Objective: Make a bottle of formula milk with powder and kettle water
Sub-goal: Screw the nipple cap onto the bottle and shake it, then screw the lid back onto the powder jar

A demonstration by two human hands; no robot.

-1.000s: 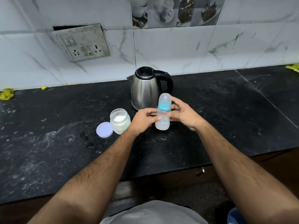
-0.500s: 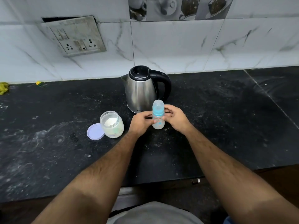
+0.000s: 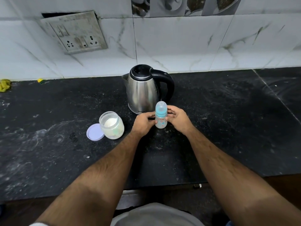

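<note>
Head view, left to right: a lilac lid point(image 3: 95, 132) beside an open jar point(image 3: 111, 125) of white powder, then both hands (left hand point(image 3: 144, 123), right hand point(image 3: 178, 118)) clasping the capped upright bottle point(image 3: 161, 117) before the steel kettle point(image 3: 143, 90) on the counter point(image 3: 228, 119).

Dim even light, wide-angle bending at edges, sharp centre

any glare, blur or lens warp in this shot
Head view: sharp overall, no motion blur; the wide lens bows the counter edge and tilts the wall socket; soft reflections streak the kettle; the hands cast faint shadows around the bottle; no harsh glare.
</note>
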